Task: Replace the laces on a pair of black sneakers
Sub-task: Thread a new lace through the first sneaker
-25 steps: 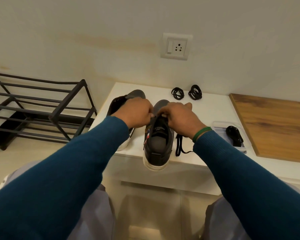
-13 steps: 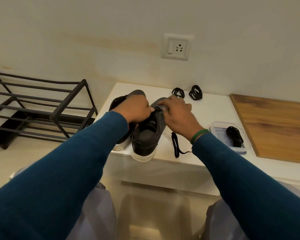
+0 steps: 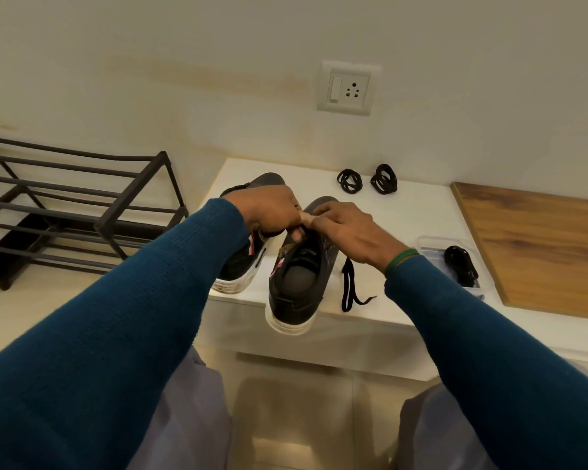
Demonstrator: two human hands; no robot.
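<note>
Since half a second ago the nearer black sneaker with a white sole (image 3: 297,286) has swung back so its heel points straight toward the person and juts over the front edge of the white cabinet top (image 3: 398,212), where before it sat angled to the left against its mate. Both hands have stayed at the shoe's lacing area. The left hand (image 3: 269,212) is curled closed, thumb and fingers pinched together at the top of the tongue; the right hand (image 3: 348,228) meets it there, fingers bent and pressed to the same spot. What exactly is pinched between them is hidden, though it looks like the shoe's upper edge or a lace end.

The second black sneaker (image 3: 241,266) lies just left of the first, partly under the left forearm, its worn white sole near the front edge. A loose black shoelace (image 3: 348,283) lies just right of the held shoe, running toward the front edge. Two coiled black laces (image 3: 350,180) and (image 3: 384,179) rest near the back edge by the wall. A clear plastic tray (image 3: 428,247) holding another bundle of black lace (image 3: 460,266) sits beside the right wrist, touching the wooden board (image 3: 540,245) on the right. A dark metal shoe rack (image 3: 82,205) stands to the left, and a white wall socket (image 3: 348,88) is above.
</note>
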